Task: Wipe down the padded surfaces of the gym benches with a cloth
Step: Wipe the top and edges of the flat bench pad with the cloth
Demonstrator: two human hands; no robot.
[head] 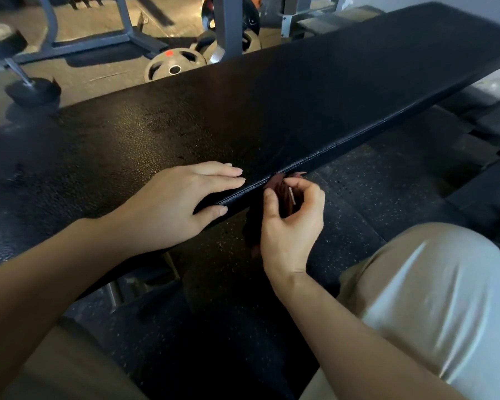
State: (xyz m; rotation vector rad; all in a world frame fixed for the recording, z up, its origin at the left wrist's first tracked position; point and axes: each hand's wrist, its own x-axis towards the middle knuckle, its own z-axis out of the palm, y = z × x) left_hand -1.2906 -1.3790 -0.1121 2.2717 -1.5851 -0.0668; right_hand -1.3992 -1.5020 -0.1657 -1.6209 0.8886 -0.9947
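Observation:
A long black padded bench (272, 105) runs across the view from lower left to upper right. My left hand (179, 203) lies flat on its top near the front edge, fingers straight, thumb against the side of the pad. Just right of it, my right hand (289, 223) grips a dark reddish cloth (282, 187) and holds it against the side edge of the pad. Most of the cloth is hidden by my fingers; a dark part hangs below the hand.
Weight plates (173, 66) lie on the floor behind the bench, beside a grey rack post (228, 24). A dumbbell (32, 89) and a grey frame (90, 44) stand at the far left. Dark speckled rubber floor (358, 197) lies below. My beige-trousered knee (433, 298) is at lower right.

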